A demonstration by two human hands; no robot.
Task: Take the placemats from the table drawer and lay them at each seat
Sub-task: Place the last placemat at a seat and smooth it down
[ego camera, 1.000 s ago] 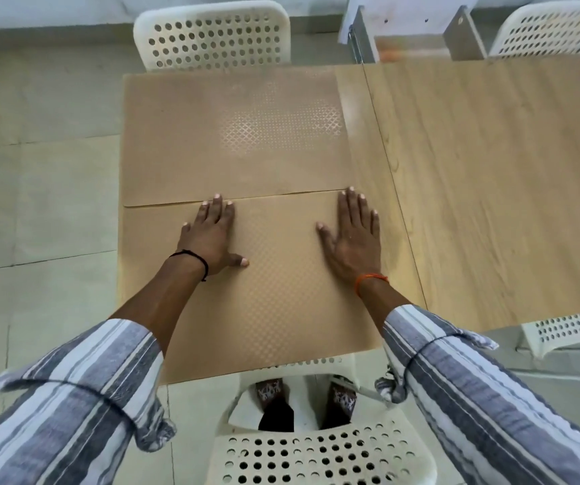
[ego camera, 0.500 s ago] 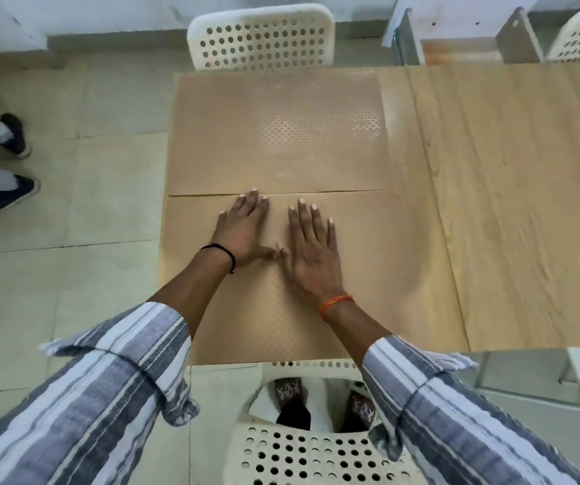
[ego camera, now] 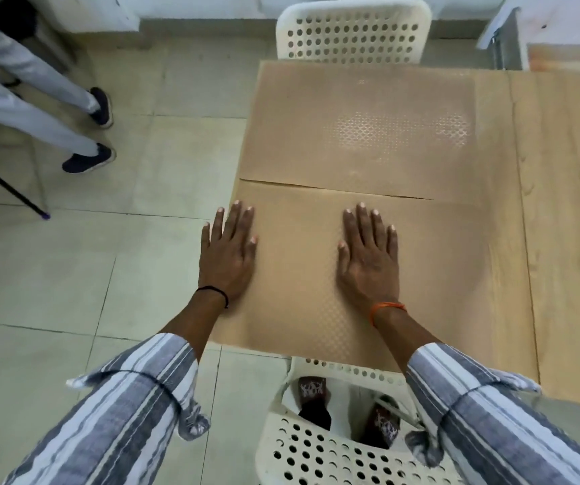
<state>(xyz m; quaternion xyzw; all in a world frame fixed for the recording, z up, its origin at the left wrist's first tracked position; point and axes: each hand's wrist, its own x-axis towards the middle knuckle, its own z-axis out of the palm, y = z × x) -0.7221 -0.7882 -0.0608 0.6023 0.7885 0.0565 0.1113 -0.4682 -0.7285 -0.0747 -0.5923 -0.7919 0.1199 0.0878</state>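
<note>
The left hand (ego camera: 227, 255) and right hand (ego camera: 369, 260) lie flat, fingers straight, pressing the near placemat (ego camera: 302, 309), gripping nothing. That tan mat with an embossed diamond texture covers the bench (ego camera: 568, 239) end at the near chair (ego camera: 334, 449). Its far edge meets a matching far placemat (ego camera: 362, 131) before the far chair (ego camera: 353, 29).

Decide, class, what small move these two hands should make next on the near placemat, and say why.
Probably lift both hands away. The left hand and right hand lie flat on the near placemat, which looks smooth and meets the far placemat edge to edge.
</note>
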